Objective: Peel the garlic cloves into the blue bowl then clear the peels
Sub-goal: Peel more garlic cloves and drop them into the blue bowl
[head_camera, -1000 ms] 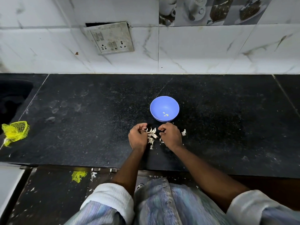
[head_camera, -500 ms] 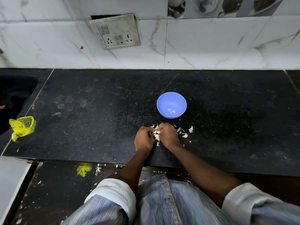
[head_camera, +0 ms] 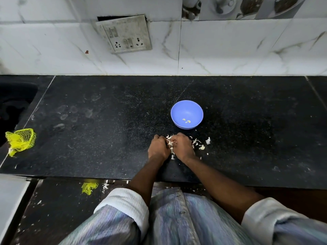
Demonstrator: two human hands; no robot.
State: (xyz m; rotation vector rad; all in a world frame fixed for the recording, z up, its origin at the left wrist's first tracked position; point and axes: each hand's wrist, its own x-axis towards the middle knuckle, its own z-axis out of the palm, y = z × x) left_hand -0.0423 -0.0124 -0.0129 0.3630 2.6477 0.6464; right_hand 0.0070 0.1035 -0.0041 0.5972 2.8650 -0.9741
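Note:
A blue bowl [head_camera: 186,114] sits on the black counter [head_camera: 109,124] and holds a few peeled garlic cloves [head_camera: 186,121]. Just in front of it my left hand [head_camera: 158,149] and my right hand [head_camera: 182,147] are pressed close together, fingers curled round a small heap of white garlic peels [head_camera: 170,144] between them. What lies under the fingers is hidden. More loose peels [head_camera: 200,144] lie scattered to the right of my right hand.
A yellow mesh net bag [head_camera: 20,140] lies at the counter's left edge beside a dark sink [head_camera: 12,105]. A switchboard [head_camera: 124,33] hangs on the tiled wall. A yellow net scrap [head_camera: 89,187] and peel bits lie on the floor below.
My two hands have closed in on each other, bunching the peels between them. The camera view has shifted slightly.

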